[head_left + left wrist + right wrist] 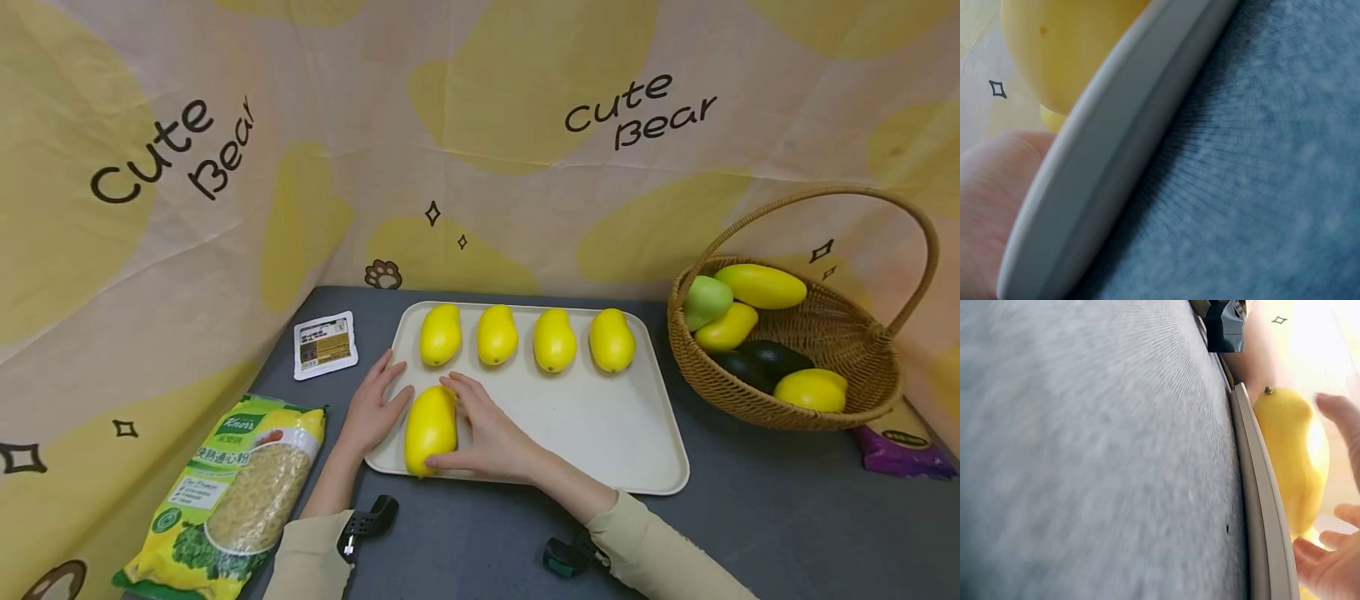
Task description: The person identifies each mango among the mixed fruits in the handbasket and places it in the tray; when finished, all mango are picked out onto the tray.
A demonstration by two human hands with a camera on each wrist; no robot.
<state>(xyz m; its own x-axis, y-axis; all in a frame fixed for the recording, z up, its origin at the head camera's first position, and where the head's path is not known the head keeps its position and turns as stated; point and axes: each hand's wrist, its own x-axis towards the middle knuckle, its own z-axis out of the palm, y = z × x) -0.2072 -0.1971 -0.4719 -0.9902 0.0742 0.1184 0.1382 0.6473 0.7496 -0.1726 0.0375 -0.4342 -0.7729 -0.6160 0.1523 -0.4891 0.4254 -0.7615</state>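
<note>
A yellow mango point(431, 429) lies near the front left corner of a cream tray point(555, 433). My right hand point(491, 437) spreads along its right side, thumb by the near end and fingers by the far end. In the right wrist view a gap shows between the thumb point(1338, 412) and the mango point(1291, 456). On the mango's left, my left hand point(375, 412) reaches over the tray's left edge with loosely extended fingers, the thumb tip close to the fruit. The left wrist view shows part of that hand point(1004, 206) behind the tray's rim point(1116, 144).
Along the tray's back stand several more mangoes point(497, 335) in a row. A wicker basket point(862, 358) with yellow, green and dark fruit is at right, a purple packet point(903, 446) beside it. To the left lie a Knorr pasta bag point(232, 500) and a small white pack point(326, 345).
</note>
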